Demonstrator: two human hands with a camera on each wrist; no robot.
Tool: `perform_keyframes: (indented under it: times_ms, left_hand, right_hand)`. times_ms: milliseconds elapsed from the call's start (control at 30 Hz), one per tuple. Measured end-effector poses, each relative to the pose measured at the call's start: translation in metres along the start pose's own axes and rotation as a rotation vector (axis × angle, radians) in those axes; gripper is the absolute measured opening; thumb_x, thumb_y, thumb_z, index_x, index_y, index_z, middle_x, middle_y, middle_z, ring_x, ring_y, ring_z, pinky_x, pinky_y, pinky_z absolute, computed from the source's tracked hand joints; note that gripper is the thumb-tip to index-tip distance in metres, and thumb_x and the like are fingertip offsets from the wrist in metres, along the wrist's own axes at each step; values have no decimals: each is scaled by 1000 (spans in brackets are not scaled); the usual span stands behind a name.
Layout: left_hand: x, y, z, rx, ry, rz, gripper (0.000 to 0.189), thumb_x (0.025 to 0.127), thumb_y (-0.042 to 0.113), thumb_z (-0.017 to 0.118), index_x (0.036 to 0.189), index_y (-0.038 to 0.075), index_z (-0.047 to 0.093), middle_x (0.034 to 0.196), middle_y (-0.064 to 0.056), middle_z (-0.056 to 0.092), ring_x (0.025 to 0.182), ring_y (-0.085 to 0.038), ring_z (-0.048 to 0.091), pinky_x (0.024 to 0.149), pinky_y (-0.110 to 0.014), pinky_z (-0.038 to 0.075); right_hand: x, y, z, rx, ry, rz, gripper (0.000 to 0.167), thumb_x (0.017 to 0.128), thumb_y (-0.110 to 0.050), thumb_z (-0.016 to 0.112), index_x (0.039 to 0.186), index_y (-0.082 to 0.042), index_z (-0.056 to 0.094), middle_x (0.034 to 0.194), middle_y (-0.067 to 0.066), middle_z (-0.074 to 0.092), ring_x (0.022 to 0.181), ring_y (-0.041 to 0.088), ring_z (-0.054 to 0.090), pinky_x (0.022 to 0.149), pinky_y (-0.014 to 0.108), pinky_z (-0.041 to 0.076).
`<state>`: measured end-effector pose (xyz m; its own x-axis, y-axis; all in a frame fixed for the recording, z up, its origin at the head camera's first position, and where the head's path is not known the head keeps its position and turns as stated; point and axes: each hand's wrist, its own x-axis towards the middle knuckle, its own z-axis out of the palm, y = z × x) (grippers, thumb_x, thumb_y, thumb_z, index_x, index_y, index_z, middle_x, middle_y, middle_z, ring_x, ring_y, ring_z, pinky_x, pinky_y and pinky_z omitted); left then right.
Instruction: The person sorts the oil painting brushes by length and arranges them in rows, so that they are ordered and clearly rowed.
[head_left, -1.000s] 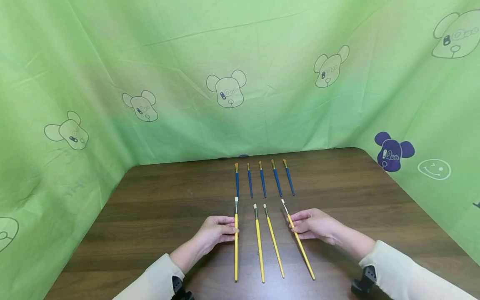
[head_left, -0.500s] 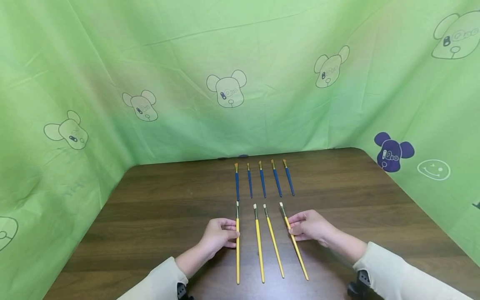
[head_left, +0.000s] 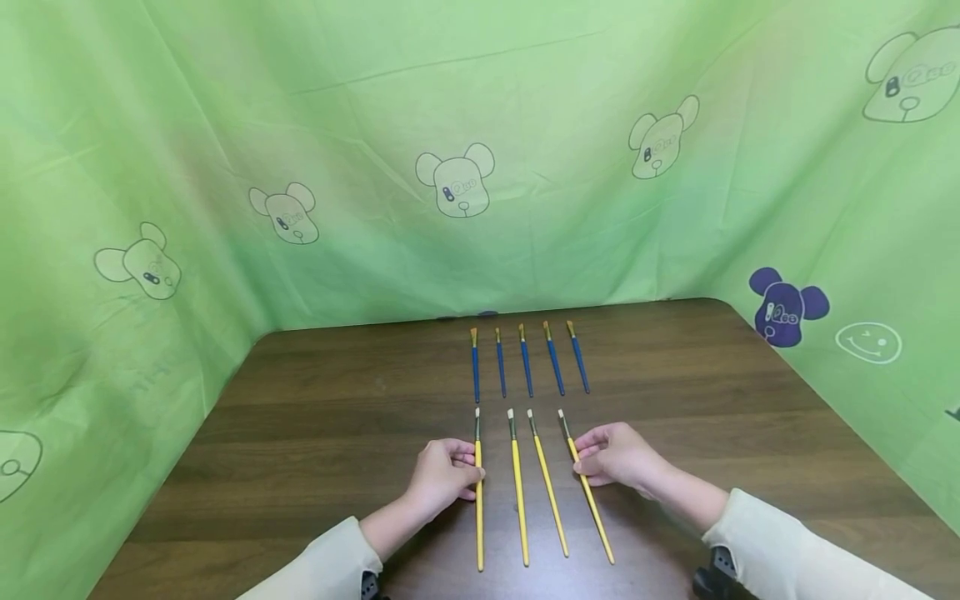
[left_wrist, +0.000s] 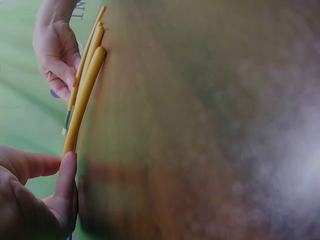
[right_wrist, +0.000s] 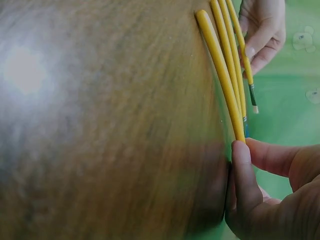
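My left hand pinches the leftmost yellow-handled paintbrush by its handle, white bristles pointing away from me. On the other side, my right hand pinches the rightmost yellow paintbrush, which slants with its bristle end toward the left. Between the hands lie two more yellow paintbrushes, a thicker one and a thinner one, side by side. In the left wrist view, thumb and finger meet on the yellow handle. The right wrist view shows the same kind of grip on its handle.
Beyond the yellow brushes, several blue-handled paintbrushes lie in a row with brown bristles facing the back. All rest on a brown wooden table. A green cloth with bear-head prints hangs behind and at both sides.
The left hand has brought its brush slightly right and toward me, off the end of the blue brush. The right hand has shifted its brush a little left and toward me.
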<state>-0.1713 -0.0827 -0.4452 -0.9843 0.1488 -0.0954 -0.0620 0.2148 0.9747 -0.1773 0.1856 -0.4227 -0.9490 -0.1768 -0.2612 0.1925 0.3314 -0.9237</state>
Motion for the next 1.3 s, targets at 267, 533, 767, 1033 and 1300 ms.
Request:
perform_keyframes:
  times_ms: [267,533,767,1033,1300]
  left_hand:
    - [1,-4,4,118,-6,54,32,72,-14,72,103,-13,64,80,-8,60,64,-17,63,48,-31,55]
    - [0,-6,4,126,-6,73,30,74,-13,72,103,-13,64,81,-8,62,66,-17,63,48,-30,55]
    - [2,-5,3,99,-2,94,26,76,-13,71,101,-13,63,81,-10,61,69,-18,62,48,-31,56]
    - [2,-2,2,66,-8,79,27,76,-14,70,102,-14,63,82,-10,61,69,-17,62,49,-32,56]
    - [1,-2,2,62,-5,62,28,76,-13,71,103,-13,63,83,-10,61,69,-16,61,50,-31,56]
  right_hand:
    - [0,3,5,-45,41,-9,27,74,12,72,99,16,60,81,14,61,67,20,64,63,36,58]
    - [-2,3,9,-66,87,4,26,75,14,69,99,15,60,81,15,60,67,21,64,62,36,58]
    - [1,2,8,-53,98,-9,26,76,14,67,100,17,59,82,16,61,69,22,65,63,36,58]
    - [0,-1,7,-65,113,-18,25,77,15,65,101,18,59,82,16,61,69,21,64,62,36,58]
    - [-2,0,8,-65,103,-25,25,78,14,65,102,18,59,81,15,62,69,22,64,62,36,58]
